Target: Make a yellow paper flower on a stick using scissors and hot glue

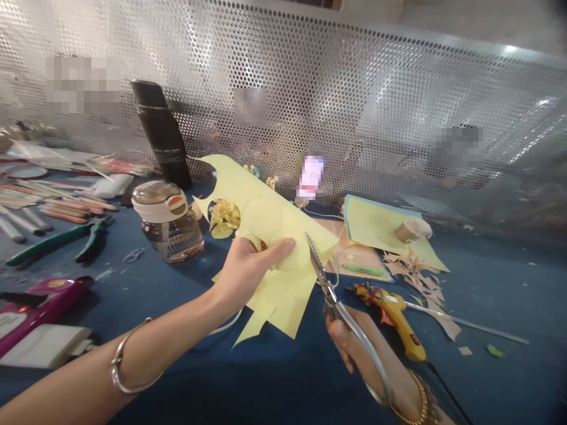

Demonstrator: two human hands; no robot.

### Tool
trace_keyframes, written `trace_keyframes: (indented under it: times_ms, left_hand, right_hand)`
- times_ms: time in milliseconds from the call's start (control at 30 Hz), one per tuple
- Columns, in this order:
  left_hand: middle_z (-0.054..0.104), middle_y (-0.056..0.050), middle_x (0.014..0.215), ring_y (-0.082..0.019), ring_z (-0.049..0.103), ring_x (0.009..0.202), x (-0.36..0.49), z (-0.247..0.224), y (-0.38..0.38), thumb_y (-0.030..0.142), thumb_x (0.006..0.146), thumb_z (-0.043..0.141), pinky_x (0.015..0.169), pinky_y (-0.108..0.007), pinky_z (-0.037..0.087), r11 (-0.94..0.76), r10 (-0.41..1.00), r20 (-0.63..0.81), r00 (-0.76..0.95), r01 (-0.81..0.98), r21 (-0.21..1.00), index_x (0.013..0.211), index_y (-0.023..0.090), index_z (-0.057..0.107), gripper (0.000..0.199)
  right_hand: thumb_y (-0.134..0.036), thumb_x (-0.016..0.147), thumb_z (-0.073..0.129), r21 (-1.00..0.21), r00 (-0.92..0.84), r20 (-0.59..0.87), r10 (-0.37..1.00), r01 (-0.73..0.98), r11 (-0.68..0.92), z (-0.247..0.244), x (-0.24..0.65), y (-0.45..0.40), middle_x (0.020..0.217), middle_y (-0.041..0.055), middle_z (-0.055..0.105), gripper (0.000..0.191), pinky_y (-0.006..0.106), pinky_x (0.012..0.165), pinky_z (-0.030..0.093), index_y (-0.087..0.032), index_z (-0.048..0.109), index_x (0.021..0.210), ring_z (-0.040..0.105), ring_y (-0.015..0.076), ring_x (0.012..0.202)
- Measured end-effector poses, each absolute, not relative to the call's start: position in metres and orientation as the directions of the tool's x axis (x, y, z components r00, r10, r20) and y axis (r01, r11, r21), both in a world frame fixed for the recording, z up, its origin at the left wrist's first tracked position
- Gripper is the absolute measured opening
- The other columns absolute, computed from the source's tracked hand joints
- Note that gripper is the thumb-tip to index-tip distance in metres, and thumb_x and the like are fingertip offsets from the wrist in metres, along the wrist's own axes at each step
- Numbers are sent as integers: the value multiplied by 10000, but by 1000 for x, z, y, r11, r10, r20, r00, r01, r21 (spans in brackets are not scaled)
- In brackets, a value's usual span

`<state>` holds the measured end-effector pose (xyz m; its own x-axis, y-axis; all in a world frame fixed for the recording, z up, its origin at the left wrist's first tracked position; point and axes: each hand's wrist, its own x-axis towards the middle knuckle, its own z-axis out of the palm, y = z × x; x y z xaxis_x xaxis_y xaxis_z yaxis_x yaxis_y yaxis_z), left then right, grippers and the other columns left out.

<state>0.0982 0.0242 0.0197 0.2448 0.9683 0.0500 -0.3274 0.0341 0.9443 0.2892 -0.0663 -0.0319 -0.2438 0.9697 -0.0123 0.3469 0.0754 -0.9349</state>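
A large yellow paper sheet (261, 206), with rounded pieces cut out of its left edge, is gripped by my left hand (252, 260), the thumb on top. My right hand (349, 330) is wrapped round metal pliers-like scissors (328, 286), whose blades point up at the sheet's right part and touch or overlap it. More yellow paper (286, 295) hangs or lies below the sheet. Crumpled yellow pieces (225, 217) show through a cut-out at the left.
At the left are a glass jar (172, 227), a black bottle (163, 133), green-handled pliers (53, 242) and a magenta tool (53, 301). On the right lie a yellow glue gun (398, 316), paper sheets (372, 215), a roll (413, 229) and scraps. Perforated metal stands behind.
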Motion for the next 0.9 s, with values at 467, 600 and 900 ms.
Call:
trace_keyframes:
  times_ms: [467,600,900]
  left_hand:
    - [749,-80,953,-244,707,825,102,19,18,249,677,747,654,-311,583,65,971,-16,238,-201,978,889,197,728,220]
    - [750,-83,940,-241,709,798,101,17,19,270,694,738,658,-320,583,60,971,-14,238,-188,980,902,192,724,223]
    - [759,-71,876,-208,705,692,98,25,21,258,686,740,584,-294,573,51,962,-5,273,-164,985,818,198,736,145]
  right_hand:
    - [-652,891,313,-947,-285,-4,958,310,88,-35,290,-66,619,-30,398,487,246,464,341,-205,419,730,403,118,519]
    - [-663,883,318,-940,-282,-4,959,329,93,-31,290,-64,574,-41,375,500,243,449,306,-210,386,681,377,110,489]
    - [-680,873,323,-907,-286,39,958,391,154,-25,293,-62,514,-40,388,533,270,466,261,-217,369,613,370,116,475]
